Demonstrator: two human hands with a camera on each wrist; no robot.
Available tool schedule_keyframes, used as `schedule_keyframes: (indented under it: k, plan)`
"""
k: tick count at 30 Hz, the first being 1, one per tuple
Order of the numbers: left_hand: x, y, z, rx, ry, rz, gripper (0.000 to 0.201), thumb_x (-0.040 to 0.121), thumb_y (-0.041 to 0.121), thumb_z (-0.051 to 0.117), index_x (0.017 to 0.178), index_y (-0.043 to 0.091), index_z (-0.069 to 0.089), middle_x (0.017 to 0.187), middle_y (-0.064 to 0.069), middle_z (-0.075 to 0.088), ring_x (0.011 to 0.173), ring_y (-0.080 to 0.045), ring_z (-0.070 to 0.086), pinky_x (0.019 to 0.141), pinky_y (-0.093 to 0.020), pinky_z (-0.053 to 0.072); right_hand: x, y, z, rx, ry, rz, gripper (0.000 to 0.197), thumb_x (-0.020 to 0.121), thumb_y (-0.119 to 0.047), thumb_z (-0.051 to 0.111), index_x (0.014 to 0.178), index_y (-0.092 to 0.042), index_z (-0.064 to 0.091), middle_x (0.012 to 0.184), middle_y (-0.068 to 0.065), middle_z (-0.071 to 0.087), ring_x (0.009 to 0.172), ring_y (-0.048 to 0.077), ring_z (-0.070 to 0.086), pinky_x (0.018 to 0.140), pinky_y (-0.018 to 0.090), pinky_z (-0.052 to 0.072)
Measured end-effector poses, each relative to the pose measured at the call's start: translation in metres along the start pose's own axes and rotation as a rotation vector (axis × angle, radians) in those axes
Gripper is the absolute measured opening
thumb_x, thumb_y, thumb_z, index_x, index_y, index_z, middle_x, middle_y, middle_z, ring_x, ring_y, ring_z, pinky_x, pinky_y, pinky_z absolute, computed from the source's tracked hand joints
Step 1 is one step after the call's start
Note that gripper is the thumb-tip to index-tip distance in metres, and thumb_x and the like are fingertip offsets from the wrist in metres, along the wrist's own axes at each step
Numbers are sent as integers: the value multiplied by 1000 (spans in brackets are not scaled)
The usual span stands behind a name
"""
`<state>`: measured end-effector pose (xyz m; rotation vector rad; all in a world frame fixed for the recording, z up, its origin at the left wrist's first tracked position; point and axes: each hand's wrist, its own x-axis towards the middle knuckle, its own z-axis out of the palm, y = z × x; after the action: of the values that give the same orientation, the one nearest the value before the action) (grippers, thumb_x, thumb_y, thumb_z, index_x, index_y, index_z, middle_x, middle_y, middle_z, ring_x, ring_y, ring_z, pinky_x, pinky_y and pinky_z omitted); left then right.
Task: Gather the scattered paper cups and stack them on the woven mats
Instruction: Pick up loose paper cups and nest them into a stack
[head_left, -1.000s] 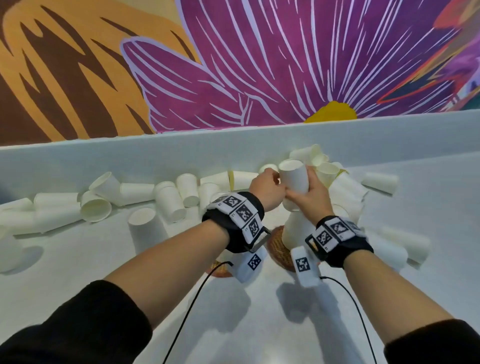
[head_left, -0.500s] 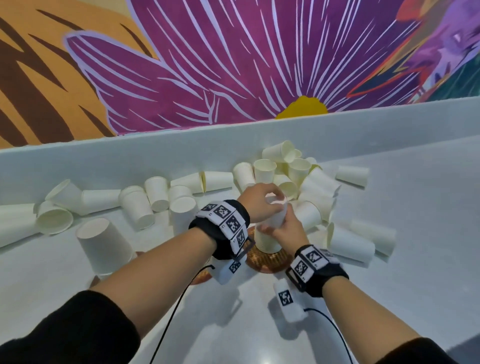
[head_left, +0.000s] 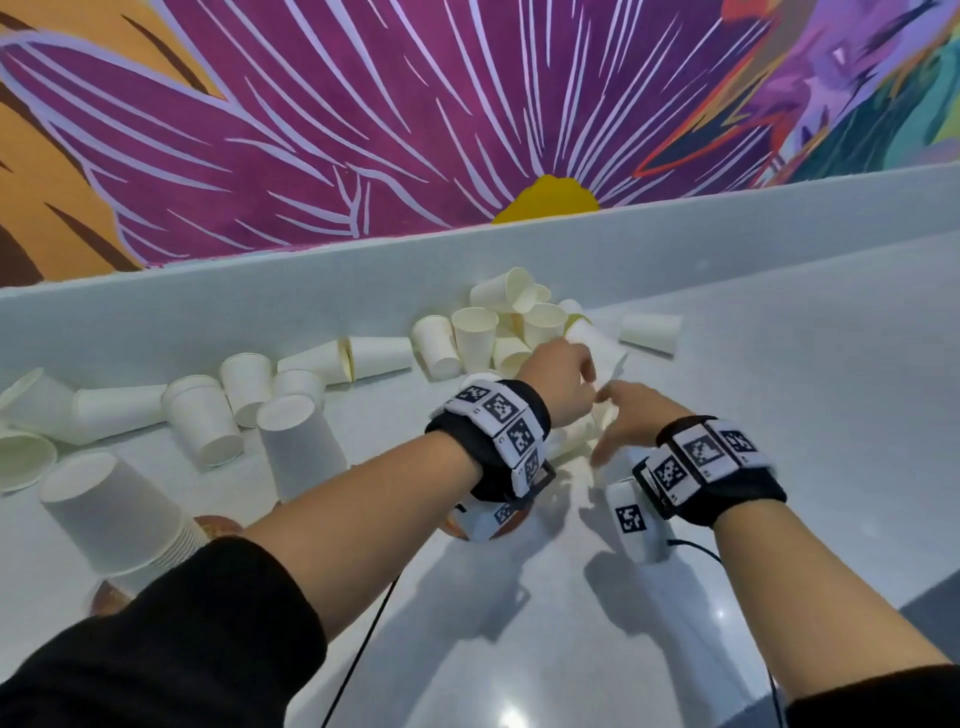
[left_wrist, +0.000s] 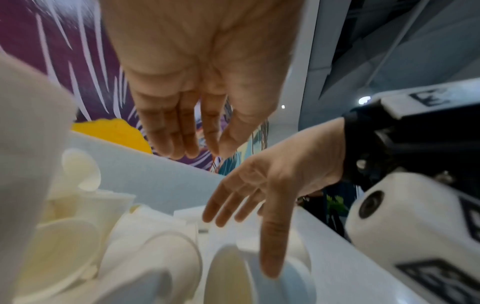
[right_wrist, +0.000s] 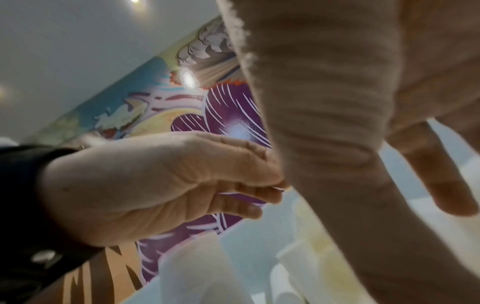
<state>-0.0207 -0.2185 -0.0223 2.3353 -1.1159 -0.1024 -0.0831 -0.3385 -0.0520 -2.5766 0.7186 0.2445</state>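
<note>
Both hands off centre stack now — left hand (head_left: 558, 376) and right hand (head_left: 631, 415) empty, fingers loose. Stack at 8 o'clock (head_left: 111, 514) built; scattered cups (head_left: 472, 332) at 12 remain.

Black sleeves (head_left: 156, 639) pushed up; black wristbands (head_left: 727, 493) carry white tag blocks (head_left: 498, 410) and thin black cables (head_left: 363, 644).

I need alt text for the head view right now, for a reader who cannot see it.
Both hands, left hand and right hand, reach empty and open over scattered white paper cups along a table's back wall. An upside-down cup stack stands at near left.
</note>
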Motion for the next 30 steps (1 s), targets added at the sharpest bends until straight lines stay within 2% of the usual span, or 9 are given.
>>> schedule_keyframes:
  k: [6,9,12,15,18,20,23,27,30]
  plan:
    - [12,-14,53,220,-270,-178,54,91,17,53,140,13,31,136,-18,34,125,-37,40,98,-44,39,-4,25,39,24,-88,76,82,67,-3,78,138,-16,39,137,9,48,122,26,49,92,31,44]
    - [18,-30,71,306,-324,-195,67,90,25,56,146,28,19,140,-18,27,122,-43,42,97,-51,40,-5,32,51,80,-75,86,87,66,-6,77,140,-21,33,132,11,49,116,29,51,84,32,45]
    - [25,-40,79,372,-409,-207,81,85,38,60,146,43,6,150,-16,15,126,-45,41,97,-55,41,-3,36,54,106,-89,96,91,64,-10,79,140,-19,29,128,11,51,114,29,52,89,37,47]
    - [30,-40,77,331,-497,-174,73,84,31,63,143,29,20,139,-15,34,114,-37,49,90,-47,43,-1,37,51,110,-88,100,85,67,-10,79,138,-15,32,125,10,53,113,28,52,91,35,47]
    - [30,-31,69,288,-425,-123,48,90,29,57,130,8,39,124,-15,54,104,-32,56,77,-37,44,1,37,48,149,-64,95,77,68,-8,78,133,-12,38,124,11,55,105,24,51,83,29,43]
    - [31,-21,56,327,-356,-96,39,95,31,51,122,4,50,121,-15,59,110,-30,57,82,-34,44,3,37,46,193,-34,86,75,67,-8,79,131,-12,40,121,10,55,97,20,47,80,26,39]
    - [31,-2,23,284,-204,-112,42,101,34,38,122,2,55,126,-15,58,117,-29,54,91,-31,41,4,33,42,266,16,70,75,66,-10,79,131,-12,41,108,5,50,96,19,45,78,26,37]
    - [35,0,-9,30,20,-239,46,99,39,38,119,2,55,121,-17,59,111,-32,56,81,-31,39,5,24,36,414,132,27,74,64,-11,80,128,-13,43,114,8,55,99,21,49,79,28,39]
    - [27,4,-12,-51,-61,-256,52,101,42,28,123,1,53,122,-20,58,111,-33,55,79,-30,37,7,4,29,558,276,-72,73,63,-14,82,126,-8,45,115,10,58,102,25,56,83,35,46]
